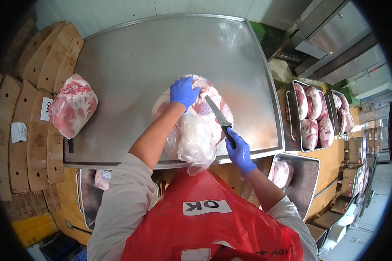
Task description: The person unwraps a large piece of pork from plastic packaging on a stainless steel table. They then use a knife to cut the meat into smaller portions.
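A large, pale pink piece of raw meat lies on the steel table in front of me. Clear plastic wrap bunches over its near side and hangs past the table's front edge. My left hand, in a blue glove, grips the top left of the meat, its fingers curled on the surface. Also gloved in blue, my right hand is closed round the black handle of a knife. The blade points up and left over the meat, its tip close to my left fingers; whether it touches is hard to tell.
Another piece of meat sits at the steel table's left edge, beside stacked cardboard boxes. A small black object lies near it. On the right stand metal tubs of meat; below the front edge are another tub and one left.
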